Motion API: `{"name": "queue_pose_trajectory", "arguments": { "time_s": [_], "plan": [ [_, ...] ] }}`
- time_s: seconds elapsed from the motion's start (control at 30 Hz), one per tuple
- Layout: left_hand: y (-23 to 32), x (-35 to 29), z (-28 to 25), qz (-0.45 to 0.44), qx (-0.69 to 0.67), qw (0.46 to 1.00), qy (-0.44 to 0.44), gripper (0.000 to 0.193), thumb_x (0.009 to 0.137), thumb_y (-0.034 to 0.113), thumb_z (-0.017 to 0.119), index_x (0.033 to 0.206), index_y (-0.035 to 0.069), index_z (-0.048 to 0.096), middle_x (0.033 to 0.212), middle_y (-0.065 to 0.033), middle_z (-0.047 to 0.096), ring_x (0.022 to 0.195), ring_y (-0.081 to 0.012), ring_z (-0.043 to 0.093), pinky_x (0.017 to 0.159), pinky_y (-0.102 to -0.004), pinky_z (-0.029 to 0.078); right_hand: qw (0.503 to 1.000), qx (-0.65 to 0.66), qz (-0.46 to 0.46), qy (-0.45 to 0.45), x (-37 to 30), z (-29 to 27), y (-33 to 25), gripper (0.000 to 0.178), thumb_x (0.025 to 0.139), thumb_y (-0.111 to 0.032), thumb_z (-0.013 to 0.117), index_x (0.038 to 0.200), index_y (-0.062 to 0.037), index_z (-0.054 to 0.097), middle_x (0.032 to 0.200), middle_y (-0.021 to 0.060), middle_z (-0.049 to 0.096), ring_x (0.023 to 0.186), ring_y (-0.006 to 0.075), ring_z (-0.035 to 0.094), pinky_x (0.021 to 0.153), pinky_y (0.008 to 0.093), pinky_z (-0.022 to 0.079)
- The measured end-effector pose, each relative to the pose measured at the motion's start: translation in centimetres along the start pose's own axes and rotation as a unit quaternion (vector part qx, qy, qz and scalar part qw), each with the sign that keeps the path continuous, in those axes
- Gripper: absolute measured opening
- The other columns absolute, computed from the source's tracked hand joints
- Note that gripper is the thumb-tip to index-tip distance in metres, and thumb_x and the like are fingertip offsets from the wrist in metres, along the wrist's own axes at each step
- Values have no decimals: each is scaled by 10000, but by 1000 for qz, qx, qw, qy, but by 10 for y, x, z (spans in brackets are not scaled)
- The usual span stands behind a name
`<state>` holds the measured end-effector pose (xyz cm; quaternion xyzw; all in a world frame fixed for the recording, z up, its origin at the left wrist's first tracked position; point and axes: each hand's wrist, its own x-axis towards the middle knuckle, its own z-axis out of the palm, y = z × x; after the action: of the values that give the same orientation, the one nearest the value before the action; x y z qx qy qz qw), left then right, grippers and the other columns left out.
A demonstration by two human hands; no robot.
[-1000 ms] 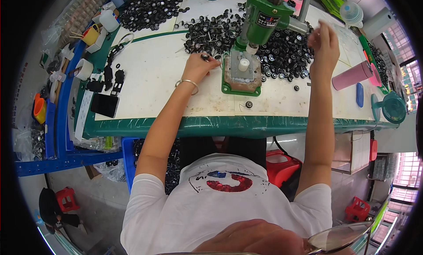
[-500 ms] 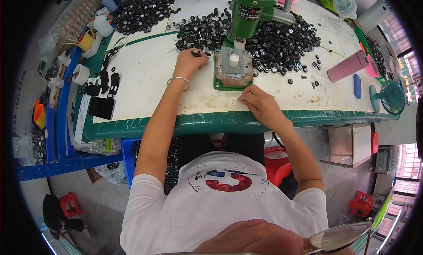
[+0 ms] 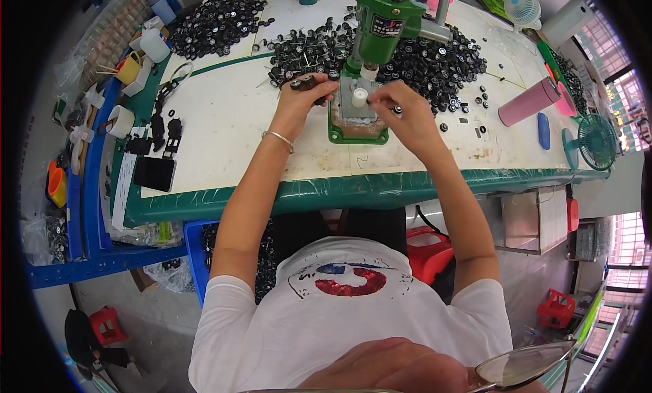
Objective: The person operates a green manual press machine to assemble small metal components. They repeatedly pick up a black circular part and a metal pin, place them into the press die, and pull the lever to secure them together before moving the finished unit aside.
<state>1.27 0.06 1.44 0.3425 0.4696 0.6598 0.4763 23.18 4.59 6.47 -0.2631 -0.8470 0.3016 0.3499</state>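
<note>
Here's the left hand [image 3: 299, 102], fingers curled round small black wheels [image 3: 307, 84], just left of the green press [image 3: 379, 33] on the bench [image 3: 224, 135]! Across from it, the right hand [image 3: 409, 116] bends its fingers in beside the white post [image 3: 359, 96], a black wheel [image 3: 397, 110] tucked at those fingers; the fingertips' exact grip can't be told. Behind, loose wheels [image 3: 435, 70] heap up on both sides of the press.

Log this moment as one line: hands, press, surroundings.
left hand: holds black wheel parts; right hand: fingertips beside white post, contact unclear; post: on green press; nearby: wheel pile, pink bottle
</note>
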Motion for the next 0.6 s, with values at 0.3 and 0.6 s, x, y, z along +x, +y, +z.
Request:
{"name": "queue_pose_trajectory", "arguments": {
  "time_s": [0.3, 0.6],
  "plan": [
    [7, -4, 16, -2, 57, 998, -11, 204, 786, 104, 743, 953, 18, 665, 801, -37, 661, 693, -96, 586, 617, -233, 451, 997, -66, 42, 23, 20, 28, 27, 241, 707, -133, 729, 933, -74, 673, 895, 63, 586, 849, 239, 547, 768, 362, 452],
    [11, -2, 36, 51, 116, 991, -43, 185, 768, 129, 767, 917, 38, 705, 788, 1, 657, 687, -60, 562, 607, -208, 432, 992, 65, 95, 48, 15, -3, 41, 496, 728, -105, 755, 1196, -72, 592, 1068, 62, 548, 904, 159, 525, 838, 280, 456]
  ]
}}
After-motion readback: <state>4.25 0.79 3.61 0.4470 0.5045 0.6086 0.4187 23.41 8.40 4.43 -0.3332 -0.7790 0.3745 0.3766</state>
